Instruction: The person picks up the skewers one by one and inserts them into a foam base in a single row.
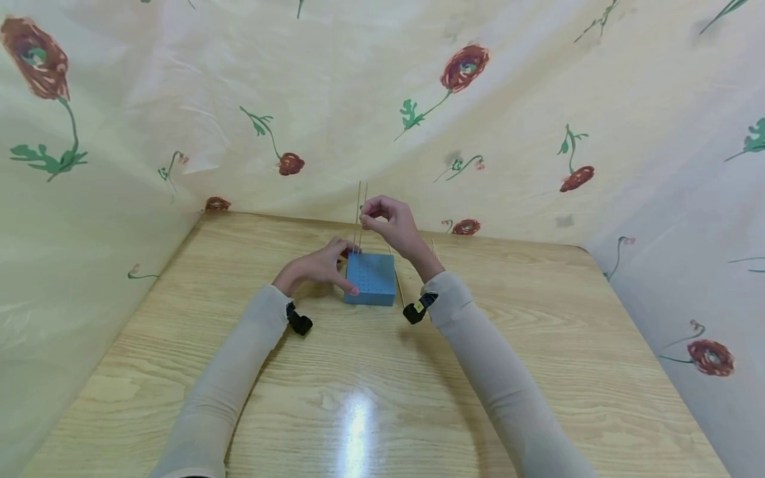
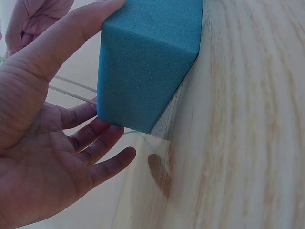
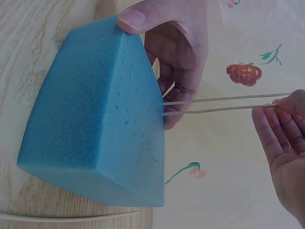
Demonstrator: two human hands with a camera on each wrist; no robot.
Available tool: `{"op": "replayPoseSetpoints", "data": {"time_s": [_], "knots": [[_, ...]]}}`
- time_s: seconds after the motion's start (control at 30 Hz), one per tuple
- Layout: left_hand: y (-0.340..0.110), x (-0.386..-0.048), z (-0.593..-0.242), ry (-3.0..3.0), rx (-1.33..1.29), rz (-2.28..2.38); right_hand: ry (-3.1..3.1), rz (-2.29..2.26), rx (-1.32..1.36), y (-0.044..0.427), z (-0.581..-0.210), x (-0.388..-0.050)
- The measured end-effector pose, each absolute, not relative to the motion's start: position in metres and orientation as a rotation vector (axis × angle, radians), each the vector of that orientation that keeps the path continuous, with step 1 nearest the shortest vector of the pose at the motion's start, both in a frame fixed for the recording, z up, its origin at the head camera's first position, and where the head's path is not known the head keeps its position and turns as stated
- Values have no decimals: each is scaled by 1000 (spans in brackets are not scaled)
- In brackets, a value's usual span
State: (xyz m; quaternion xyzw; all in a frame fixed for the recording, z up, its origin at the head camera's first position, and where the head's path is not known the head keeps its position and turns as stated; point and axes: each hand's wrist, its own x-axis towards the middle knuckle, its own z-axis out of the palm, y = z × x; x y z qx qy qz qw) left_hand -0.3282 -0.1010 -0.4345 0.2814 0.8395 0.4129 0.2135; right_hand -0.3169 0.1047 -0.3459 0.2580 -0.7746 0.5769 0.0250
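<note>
A blue foam block (image 1: 372,277) with rows of small holes in its top sits on the wooden table. My left hand (image 1: 323,265) holds it from the left, thumb on the near edge and fingers at the far side. Two thin wooden sticks (image 3: 205,100) stand upright side by side in the block's far left part. With thumb and fingertips, my right hand (image 1: 394,222) pinches one of these sticks (image 3: 214,110) above the block. In the left wrist view, the left thumb presses the foam block (image 2: 143,71) near its top edge.
Another stick (image 1: 400,285) lies on the table just right of the block. More sticks (image 1: 435,249) show partly behind the right wrist. A flower-printed sheet (image 1: 358,99) hangs along the table's far edge and sides. Each wrist carries a small black camera (image 1: 299,322).
</note>
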Motion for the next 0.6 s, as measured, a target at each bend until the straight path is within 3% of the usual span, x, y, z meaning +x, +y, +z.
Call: {"op": "replayPoseSetpoints", "data": {"time_s": [0.6], "knots": [[-102,-328,-435,2335,813,1139,-2372,1786,800,109,-348,-316]]}}
